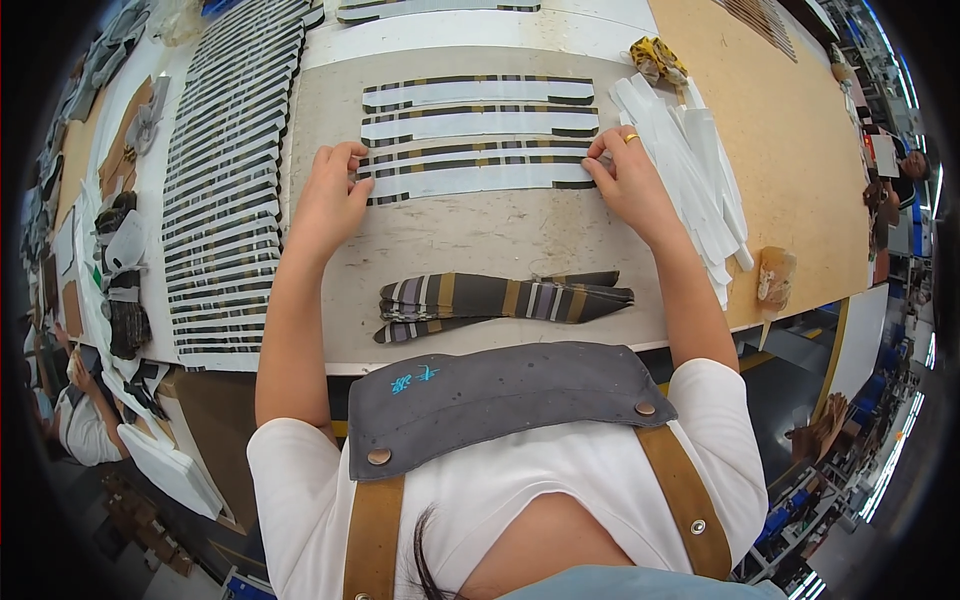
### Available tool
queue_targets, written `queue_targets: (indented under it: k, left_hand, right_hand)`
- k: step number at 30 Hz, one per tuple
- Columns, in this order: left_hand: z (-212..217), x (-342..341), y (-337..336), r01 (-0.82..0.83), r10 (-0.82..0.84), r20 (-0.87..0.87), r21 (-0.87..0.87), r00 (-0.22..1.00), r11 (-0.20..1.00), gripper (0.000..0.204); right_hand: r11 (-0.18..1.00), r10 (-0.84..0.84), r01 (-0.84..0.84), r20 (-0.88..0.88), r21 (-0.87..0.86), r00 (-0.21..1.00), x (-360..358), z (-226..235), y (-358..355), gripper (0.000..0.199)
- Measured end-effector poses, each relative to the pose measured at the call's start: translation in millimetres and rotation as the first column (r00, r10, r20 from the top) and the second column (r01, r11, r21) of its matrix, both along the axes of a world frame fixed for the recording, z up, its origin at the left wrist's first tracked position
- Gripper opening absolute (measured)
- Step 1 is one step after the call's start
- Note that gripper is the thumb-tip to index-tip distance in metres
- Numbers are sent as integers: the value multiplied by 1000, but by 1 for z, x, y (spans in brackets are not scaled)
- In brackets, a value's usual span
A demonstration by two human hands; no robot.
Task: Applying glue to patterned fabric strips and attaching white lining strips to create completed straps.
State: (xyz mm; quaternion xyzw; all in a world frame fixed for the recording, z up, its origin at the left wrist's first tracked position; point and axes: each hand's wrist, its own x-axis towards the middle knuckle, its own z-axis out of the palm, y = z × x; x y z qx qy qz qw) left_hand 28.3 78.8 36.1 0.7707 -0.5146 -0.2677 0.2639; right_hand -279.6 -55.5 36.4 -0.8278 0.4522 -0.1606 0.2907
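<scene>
My left hand (338, 198) pinches the left end of a striped fabric strip (478, 180) faced with a white band, thumb and fingertips together on it. At the right end, my right hand (628, 185) closes its thumb and fingers on the same strip; a ring is on one finger. The strip lies level and stretched between the hands, partly overlapping another one just beyond it. Farther off, two more faced strips lie in parallel rows, a middle one (475, 124) and a far one (475, 93). Nearer my body rests a folded bundle of dark striped fabric (500, 298).
At the left, a long column of overlapping faced strips (225, 200) runs away from me. Loose white strips (690, 170) pile up right of my right hand, near a yellow patterned cloth (657, 62). A pale orange lump (775, 278) sits by the table's right edge. People work at both sides.
</scene>
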Motion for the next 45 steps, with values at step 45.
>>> queue_targets:
  k: [45]
  left_hand:
    - [17,63,-32,-8,-73,-411,-193,909,981,13]
  right_hand:
    - [962,-11,-59,254,266,967,19,24,-66,14]
